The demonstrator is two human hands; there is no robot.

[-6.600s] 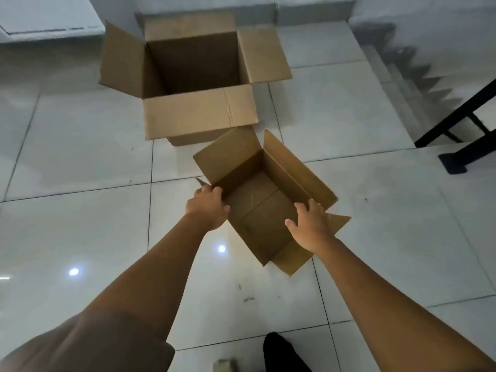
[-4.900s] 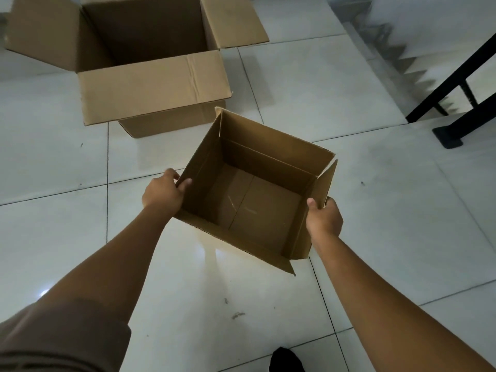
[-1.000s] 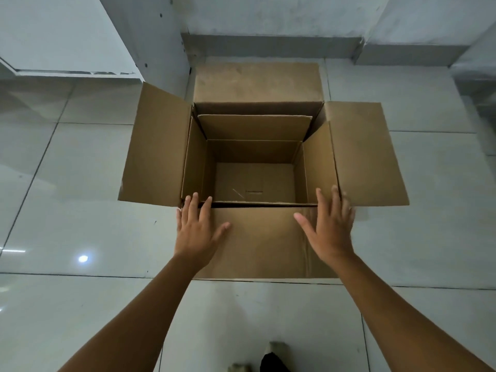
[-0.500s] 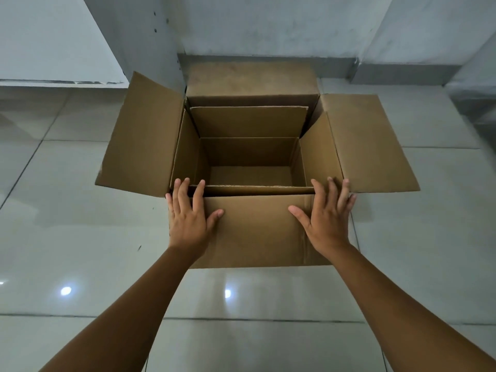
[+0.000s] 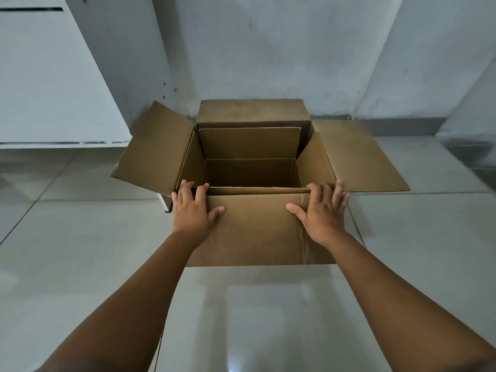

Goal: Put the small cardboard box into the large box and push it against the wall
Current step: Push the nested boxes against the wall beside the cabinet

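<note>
The large cardboard box [image 5: 255, 232] stands open on the tiled floor, its far flap upright against the grey wall [image 5: 268, 63]. The small cardboard box [image 5: 249, 143] sits inside it, open, with its flaps standing up. My left hand [image 5: 192, 208] lies flat on the large box's near flap at the left, fingers spread and curling over the rim. My right hand [image 5: 322, 210] lies flat on the same flap at the right, fingers spread. Neither hand grips anything.
A white cabinet or door panel [image 5: 53, 76] stands at the left against the wall. The large box's side flaps [image 5: 359, 157] spread out over the floor. Glossy light tiles [image 5: 255, 318] run from the box towards me.
The large box with the small one inside has slid away from me until its far flap meets the wall. Both hands stayed flat on the near flap and moved forward with it.
</note>
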